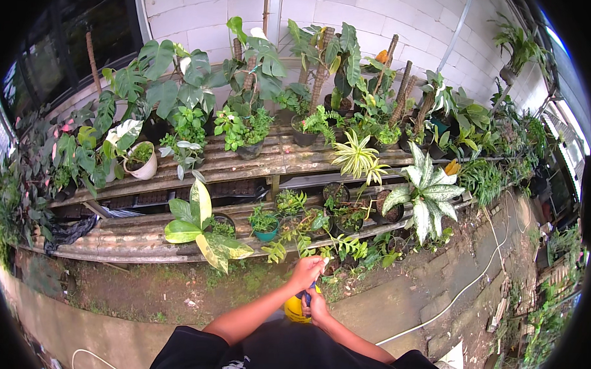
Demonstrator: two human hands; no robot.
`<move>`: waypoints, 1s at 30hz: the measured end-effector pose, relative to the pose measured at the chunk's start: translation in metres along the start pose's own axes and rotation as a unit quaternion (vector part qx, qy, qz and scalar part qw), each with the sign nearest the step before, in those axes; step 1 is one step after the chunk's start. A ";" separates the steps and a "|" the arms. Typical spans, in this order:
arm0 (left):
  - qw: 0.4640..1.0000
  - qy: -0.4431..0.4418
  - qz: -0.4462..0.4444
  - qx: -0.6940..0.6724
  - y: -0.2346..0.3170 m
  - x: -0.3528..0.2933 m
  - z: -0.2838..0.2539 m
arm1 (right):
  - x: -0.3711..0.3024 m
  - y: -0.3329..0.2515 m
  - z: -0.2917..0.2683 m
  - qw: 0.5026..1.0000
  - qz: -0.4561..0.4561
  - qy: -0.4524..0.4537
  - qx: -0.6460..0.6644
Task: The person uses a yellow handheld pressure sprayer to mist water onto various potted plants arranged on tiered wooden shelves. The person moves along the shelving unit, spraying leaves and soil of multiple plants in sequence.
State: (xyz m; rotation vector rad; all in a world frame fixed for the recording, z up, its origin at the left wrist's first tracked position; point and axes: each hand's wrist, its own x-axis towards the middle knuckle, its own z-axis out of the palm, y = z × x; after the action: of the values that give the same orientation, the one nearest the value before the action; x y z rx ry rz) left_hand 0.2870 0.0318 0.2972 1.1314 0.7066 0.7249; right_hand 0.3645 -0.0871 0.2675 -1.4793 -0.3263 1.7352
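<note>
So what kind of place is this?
Probably a home garden or small plant nursery: lots of potted plants on long shelves, beside a pale block wall.

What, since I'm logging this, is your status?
Left hand above right hand, both at yellow bottle. Potted plants ahead. Pale hose on ground, clear of hands.

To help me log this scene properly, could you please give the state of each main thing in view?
Yellow bottle: held; contents hidden
Right hand: closed around the bottle's upper part
Left hand: closed, just above the right hand
White pot: planted, appears tilted
Teal pot: planted
Silvery-leaved plant: leaves spread
White hose: lying uncoiled
Black sheet: crumpled
</note>
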 end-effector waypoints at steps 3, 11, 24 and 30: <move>0.999 -0.037 -0.006 -0.013 0.023 0.000 0.015 | -0.005 0.008 -0.012 0.998 -0.060 -0.006 -0.005; 0.985 -0.127 0.109 0.032 0.103 0.007 0.043 | -0.011 0.005 -0.025 0.981 -0.176 0.051 -0.069; 0.890 -0.121 0.103 0.428 0.134 0.010 0.069 | 0.001 0.028 -0.062 0.989 -0.115 -0.014 -0.092; 0.857 -0.084 0.109 0.497 0.109 0.015 0.059 | 0.004 0.017 -0.054 1.000 -0.004 -0.007 0.002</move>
State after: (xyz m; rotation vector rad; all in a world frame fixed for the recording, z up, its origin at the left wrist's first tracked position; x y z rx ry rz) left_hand 0.3272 0.0404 0.4151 2.2262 0.8294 0.4075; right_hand 0.4067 -0.1117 0.2384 -1.4611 -0.3368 1.7399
